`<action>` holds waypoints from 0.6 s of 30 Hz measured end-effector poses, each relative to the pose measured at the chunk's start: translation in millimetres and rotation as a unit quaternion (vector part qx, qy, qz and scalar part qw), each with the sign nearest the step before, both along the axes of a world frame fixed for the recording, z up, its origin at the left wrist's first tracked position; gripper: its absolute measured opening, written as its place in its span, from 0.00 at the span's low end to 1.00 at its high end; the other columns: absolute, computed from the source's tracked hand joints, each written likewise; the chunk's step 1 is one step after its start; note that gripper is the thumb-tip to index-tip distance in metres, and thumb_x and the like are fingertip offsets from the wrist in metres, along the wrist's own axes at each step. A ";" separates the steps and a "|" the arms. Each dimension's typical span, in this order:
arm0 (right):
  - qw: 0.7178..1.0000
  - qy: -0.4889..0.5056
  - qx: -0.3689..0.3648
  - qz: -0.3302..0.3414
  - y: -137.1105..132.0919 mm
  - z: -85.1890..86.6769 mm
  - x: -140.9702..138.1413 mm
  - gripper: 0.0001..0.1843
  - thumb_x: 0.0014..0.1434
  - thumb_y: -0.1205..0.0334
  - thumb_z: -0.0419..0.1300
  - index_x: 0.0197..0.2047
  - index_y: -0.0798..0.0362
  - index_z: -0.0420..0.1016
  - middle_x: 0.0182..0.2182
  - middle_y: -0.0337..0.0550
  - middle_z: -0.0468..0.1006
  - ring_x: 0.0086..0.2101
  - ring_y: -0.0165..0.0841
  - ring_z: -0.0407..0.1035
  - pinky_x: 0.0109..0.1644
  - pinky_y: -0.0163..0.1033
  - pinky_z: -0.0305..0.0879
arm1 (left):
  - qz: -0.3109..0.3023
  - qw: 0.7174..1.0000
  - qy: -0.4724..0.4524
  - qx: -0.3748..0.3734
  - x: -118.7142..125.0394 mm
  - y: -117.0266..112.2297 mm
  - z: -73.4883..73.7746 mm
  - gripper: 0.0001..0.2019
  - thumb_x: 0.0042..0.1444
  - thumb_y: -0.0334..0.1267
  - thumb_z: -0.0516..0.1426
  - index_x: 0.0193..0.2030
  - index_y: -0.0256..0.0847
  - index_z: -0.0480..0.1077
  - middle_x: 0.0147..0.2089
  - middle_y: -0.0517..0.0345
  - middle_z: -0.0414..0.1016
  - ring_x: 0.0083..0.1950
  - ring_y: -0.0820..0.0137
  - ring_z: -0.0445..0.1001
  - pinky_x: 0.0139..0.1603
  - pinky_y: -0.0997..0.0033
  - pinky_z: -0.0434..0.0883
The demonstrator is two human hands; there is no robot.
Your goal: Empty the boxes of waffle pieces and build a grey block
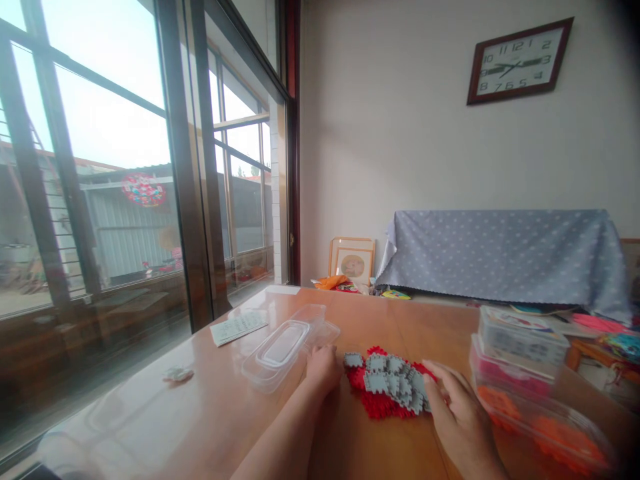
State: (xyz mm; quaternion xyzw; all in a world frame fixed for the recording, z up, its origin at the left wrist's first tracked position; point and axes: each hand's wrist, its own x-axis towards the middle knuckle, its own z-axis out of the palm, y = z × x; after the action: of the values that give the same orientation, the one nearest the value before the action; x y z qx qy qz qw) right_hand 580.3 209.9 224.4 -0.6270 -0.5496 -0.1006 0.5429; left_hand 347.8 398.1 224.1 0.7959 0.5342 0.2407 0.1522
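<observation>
Our varnished wooden table [210, 393] holds red and gray interlocking pieces [387, 383]. Our right hand [463, 417], fingers spread, touches them without gripping; our left hand [323, 370], loosely curled and empty, rests just beside them, near a clear plastic box [277, 350].

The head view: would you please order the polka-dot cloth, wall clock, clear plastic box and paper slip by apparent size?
Polka-dot cloth, largest. Clear plastic box and wall clock: too alike to rank, the box being nearer. Paper slip, smallest.

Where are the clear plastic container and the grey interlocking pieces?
Clear plastic container [275, 357], head view, raised middle panel.
Grey interlocking pieces [390, 380], head view, middle of the pile.
</observation>
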 end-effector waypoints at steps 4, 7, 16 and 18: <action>1.000 0.014 -0.014 0.010 1.4 1.4 -2.1 0.18 0.68 0.50 0.53 0.55 0.47 0.75 0.55 0.49 0.76 0.54 0.42 0.71 0.54 0.47 0.73 | 0.015 0.999 0.046 0.010 -6.4 15.5 -4.3 0.14 0.66 0.41 0.59 0.55 0.38 0.72 0.56 0.48 0.74 0.57 0.58 0.74 0.57 0.51 0.73; 1.000 0.020 -0.017 0.015 1.5 3.2 -3.5 0.18 0.68 0.50 0.53 0.55 0.47 0.75 0.55 0.49 0.76 0.54 0.41 0.71 0.54 0.46 0.73 | 0.019 0.998 0.056 0.014 -12.0 21.6 -4.2 0.18 0.67 0.45 0.59 0.59 0.39 0.69 0.59 0.48 0.72 0.55 0.60 0.75 0.55 0.52 0.75; 0.996 0.025 -0.084 0.006 2.3 -0.2 -1.1 0.20 0.68 0.51 0.51 0.57 0.48 0.74 0.54 0.49 0.79 0.52 0.41 0.74 0.54 0.46 0.73 | -0.066 0.997 0.007 0.042 1.1 -11.0 11.8 0.21 0.69 0.44 0.51 0.62 0.38 0.70 0.63 0.45 0.74 0.66 0.57 0.68 0.67 0.60 0.63; 0.992 0.008 -0.127 -0.002 5.0 -4.4 -1.9 0.22 0.68 0.53 0.51 0.59 0.49 0.73 0.55 0.50 0.79 0.54 0.43 0.73 0.57 0.48 0.71 | -0.124 0.991 -0.007 0.058 13.4 -29.3 16.2 0.24 0.68 0.53 0.51 0.66 0.45 0.67 0.67 0.52 0.71 0.68 0.61 0.67 0.68 0.63 0.62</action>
State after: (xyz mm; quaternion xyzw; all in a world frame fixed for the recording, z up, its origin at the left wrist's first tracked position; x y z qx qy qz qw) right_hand 578.3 214.9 219.9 -0.6924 -0.5525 -0.0258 0.4633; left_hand 361.2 368.9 240.3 0.8619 0.4154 0.2561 0.1381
